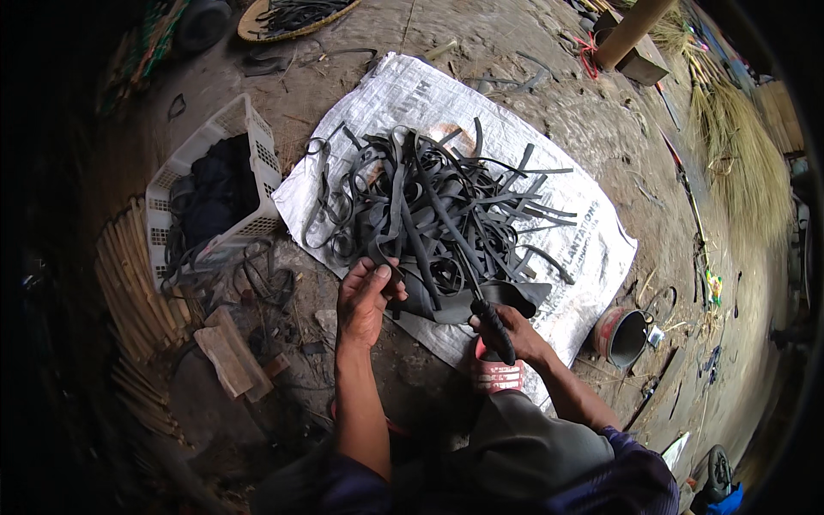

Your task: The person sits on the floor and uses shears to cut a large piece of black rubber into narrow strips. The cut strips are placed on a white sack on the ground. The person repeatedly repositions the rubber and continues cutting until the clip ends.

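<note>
Dark strips (442, 210) heaped on a white sack (369, 103)

The left hand (365, 296) pinches one strip (382, 256) between thumb and fingers at the heap's near edge. The right hand (512, 333) grips a black-handled tool (493, 330), its thin end pointing into the heap. Left of the sack stands a white crate (266, 156) holding dark material (219, 184); right, a bucket (608, 335); beyond, a shallow basket (296, 34).

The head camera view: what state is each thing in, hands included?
Left hand: closed, pinching a dark strip.
Right hand: closed around the handle of a black-handled tool.
Heap of strips: loose, tangled.
White sack: spread out under the heap.
White crate: open-topped, holding dark material.
Woven tray: holding dark strips.
Bucket: open; contents unclear.
</note>
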The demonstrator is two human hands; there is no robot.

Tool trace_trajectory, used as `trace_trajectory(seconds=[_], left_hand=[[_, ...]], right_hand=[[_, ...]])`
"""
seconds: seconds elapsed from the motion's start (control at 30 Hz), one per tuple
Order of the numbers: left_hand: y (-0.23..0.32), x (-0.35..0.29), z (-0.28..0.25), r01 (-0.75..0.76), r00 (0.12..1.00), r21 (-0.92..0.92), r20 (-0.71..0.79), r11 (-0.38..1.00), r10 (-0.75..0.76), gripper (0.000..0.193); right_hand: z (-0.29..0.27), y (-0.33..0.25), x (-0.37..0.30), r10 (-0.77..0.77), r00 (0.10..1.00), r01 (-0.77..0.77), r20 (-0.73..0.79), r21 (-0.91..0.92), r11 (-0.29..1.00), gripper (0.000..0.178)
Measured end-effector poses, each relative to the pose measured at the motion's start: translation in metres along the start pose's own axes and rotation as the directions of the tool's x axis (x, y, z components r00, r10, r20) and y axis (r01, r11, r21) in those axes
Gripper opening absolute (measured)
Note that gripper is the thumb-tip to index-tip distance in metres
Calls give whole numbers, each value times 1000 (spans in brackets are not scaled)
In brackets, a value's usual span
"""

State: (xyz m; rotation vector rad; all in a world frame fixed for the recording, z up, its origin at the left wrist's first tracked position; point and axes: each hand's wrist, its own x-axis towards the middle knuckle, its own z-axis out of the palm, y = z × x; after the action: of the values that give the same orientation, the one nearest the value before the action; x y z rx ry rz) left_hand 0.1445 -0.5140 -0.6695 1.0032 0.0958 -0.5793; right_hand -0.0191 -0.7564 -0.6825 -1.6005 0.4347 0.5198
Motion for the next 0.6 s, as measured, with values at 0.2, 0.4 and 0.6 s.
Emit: trace_trajectory(seconds=[0.2, 0.4, 0.6], left_hand=[[-10, 14, 21, 71, 997, 89, -2, 994, -71, 25], [-33, 12, 45, 90, 993, 130, 63, 987, -99, 37], [-46, 5, 55, 54, 993, 145, 96, 988, -68, 45]], right_hand=[[12, -10, -12, 7, 999, -4, 46, -58, 998, 56], [14, -18, -24, 30, 999, -33, -20, -191, 981, 66], [3, -31, -20, 3, 996, -33, -84, -361, 932, 69]])
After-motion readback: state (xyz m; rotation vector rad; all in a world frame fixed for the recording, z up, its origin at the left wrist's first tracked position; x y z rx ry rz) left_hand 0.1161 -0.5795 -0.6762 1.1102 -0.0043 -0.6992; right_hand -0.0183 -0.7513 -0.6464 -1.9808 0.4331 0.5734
